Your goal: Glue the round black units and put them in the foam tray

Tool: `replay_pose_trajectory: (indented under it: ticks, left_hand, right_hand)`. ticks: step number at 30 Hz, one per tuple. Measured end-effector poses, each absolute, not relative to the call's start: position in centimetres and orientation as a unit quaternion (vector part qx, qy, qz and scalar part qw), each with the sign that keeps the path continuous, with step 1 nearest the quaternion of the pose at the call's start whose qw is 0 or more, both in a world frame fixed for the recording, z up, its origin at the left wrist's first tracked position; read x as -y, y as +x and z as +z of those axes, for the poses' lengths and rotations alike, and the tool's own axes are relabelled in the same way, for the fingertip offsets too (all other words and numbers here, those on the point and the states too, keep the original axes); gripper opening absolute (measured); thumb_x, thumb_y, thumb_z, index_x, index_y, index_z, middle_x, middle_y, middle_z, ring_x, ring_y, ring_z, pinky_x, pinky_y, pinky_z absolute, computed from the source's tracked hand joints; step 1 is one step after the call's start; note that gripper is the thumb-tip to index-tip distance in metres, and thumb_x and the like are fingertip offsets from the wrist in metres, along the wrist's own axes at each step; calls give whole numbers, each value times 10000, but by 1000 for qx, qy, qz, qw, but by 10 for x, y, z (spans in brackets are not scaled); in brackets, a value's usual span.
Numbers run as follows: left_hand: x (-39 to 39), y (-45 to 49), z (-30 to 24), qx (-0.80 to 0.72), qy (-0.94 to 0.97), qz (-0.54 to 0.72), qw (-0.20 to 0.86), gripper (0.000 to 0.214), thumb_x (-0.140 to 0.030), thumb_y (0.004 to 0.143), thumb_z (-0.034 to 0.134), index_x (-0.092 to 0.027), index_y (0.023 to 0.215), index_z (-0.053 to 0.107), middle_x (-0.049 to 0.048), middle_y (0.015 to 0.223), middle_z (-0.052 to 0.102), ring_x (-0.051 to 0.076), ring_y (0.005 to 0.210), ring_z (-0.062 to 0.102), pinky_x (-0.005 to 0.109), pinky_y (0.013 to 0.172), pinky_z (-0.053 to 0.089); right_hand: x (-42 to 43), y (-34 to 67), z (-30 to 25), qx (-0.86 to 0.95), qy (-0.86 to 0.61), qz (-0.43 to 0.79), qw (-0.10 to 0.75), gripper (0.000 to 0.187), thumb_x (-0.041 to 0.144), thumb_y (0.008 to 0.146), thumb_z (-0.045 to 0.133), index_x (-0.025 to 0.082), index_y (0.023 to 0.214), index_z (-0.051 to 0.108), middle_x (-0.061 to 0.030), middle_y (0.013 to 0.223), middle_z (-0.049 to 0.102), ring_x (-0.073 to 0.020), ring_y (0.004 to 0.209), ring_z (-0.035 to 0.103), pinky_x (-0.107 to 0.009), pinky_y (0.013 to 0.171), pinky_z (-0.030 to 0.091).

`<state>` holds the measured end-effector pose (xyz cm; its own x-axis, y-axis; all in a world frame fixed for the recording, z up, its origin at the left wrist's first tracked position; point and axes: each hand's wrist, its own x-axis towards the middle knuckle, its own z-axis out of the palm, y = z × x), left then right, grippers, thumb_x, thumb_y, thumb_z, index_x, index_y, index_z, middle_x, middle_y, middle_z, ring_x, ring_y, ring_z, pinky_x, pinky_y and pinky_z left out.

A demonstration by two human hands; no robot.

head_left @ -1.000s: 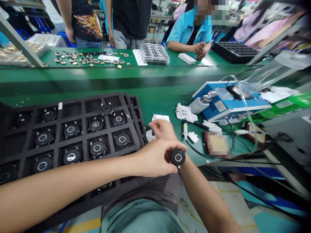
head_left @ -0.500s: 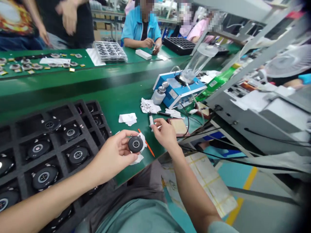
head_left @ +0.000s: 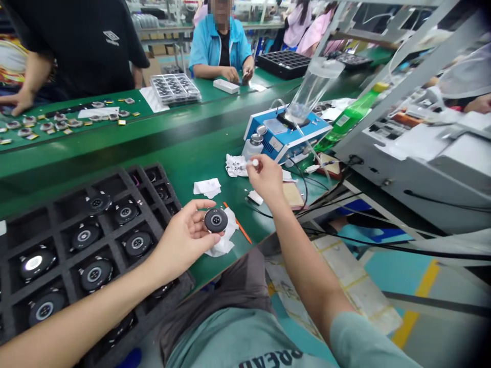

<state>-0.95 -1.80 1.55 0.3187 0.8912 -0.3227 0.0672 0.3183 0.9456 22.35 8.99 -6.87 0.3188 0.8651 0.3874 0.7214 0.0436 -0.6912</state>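
my left hand (head_left: 184, 237) is curled and holds a round black disc with a silver ring on its face (head_left: 215, 220) up in its fingertips, just to the right of a big black foam tray with square holes (head_left: 67, 214). more round black discs (head_left: 95, 274) sit in the holes of the tray. my right hand (head_left: 266, 177) is narrow and pinched on a small thing with a white tip (head_left: 253, 162), up and to the right of the tray. my hand hides most of that small thing, so i cannot tell just what it is.

a soft crumpled white tissue (head_left: 224, 243) and a thin orange stick (head_left: 238, 223) lie on the green bench (head_left: 184, 163) to the right of the tray, below the disc. farther right of the tray sits a blue and white machine (head_left: 287, 135).

i think the step in hand is working on the face of the disc with the white tip. the disc and the tip are apart right now, so the next move calls for a steady left hand and a slow, careful right hand.
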Motion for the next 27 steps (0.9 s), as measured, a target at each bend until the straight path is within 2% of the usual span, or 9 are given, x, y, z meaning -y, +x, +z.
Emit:
replay_pose_trajectory:
  ticks: [2, 5, 11, 15, 18, 20, 22, 24, 27]
  left_hand:
    - [18, -11, 14, -485, 494, 320, 646, 541, -97, 632, 826, -183, 1088, 548, 17, 957, 732, 153, 821, 723, 306, 831, 568]
    - [18, -13, 10, -474, 498, 325, 650, 541, -91, 636, 825, -179, 1095, 553, 18, 959, 727, 150, 819, 720, 298, 819, 562]
    - [17, -13, 6, -466, 494, 332, 655, 531, -90, 668, 820, -162, 1116, 544, 22, 971, 720, 130, 825, 710, 278, 824, 558]
    - [17, -13, 5, -460, 485, 327, 668, 527, -98, 687, 822, -162, 1133, 549, 46, 1012, 733, 149, 864, 721, 294, 830, 567]
    - [18, -13, 4, -457, 473, 326, 679, 522, -98, 681, 822, -168, 1129, 563, 52, 1006, 739, 171, 856, 736, 298, 784, 577]
    - [17, -13, 3, -457, 468, 329, 681, 509, -91, 670, 824, -173, 1103, 570, 52, 1001, 741, 177, 843, 740, 288, 748, 577]
    - [17, -13, 2, -460, 467, 331, 679, 504, -79, 661, 824, -176, 1087, 572, 48, 992, 740, 174, 834, 739, 281, 738, 577]
    - [17, -12, 2, -461, 468, 331, 677, 514, -63, 659, 816, -175, 1099, 575, 42, 985, 735, 166, 825, 733, 279, 742, 577]
    - [18, -12, 2, -459, 465, 330, 681, 524, -55, 665, 805, -175, 1121, 577, 38, 988, 730, 156, 808, 727, 271, 723, 573]
  right_hand:
    - [-113, 221, -71, 567, -658, 89, 487, 236, 310, 893, 579, 168, 1012, 725, -120, 1021, 700, -233, 879, 628, -374, 890, 490]
    - [-138, 215, -79, 557, -638, 105, 521, 296, 347, 953, 501, 156, 1061, 699, -127, 1112, 686, -205, 950, 626, -337, 900, 500]
    - [-155, 213, -87, 552, -561, 189, 587, 445, 504, 1013, 394, 152, 1066, 661, -114, 1010, 719, -201, 950, 678, -362, 896, 524]
    - [-130, 217, -64, 494, -469, 225, 697, 433, 548, 1016, 373, 201, 1148, 597, -85, 964, 656, -207, 912, 676, -413, 875, 527]
    - [-84, 214, -30, 504, -425, 233, 715, 472, 613, 1026, 276, 291, 1194, 579, -37, 892, 534, -207, 884, 636, -433, 853, 515]
    - [-49, 208, -5, 504, -394, 280, 716, 396, 619, 1012, 341, 334, 1090, 605, -7, 799, 427, -194, 775, 572, -425, 816, 511]
    - [-20, 199, 15, 502, -374, 329, 707, 422, 659, 987, 370, 317, 885, 595, 12, 699, 310, -181, 622, 457, -392, 695, 489]
    - [-1, 192, 26, 514, -350, 372, 690, 540, 714, 973, 319, 281, 696, 486, 32, 629, 205, -156, 518, 325, -353, 584, 432]
    - [7, 186, 28, 549, -285, 423, 662, 615, 690, 997, 243, 245, 578, 314, 49, 546, 111, -138, 453, 210, -322, 512, 376]
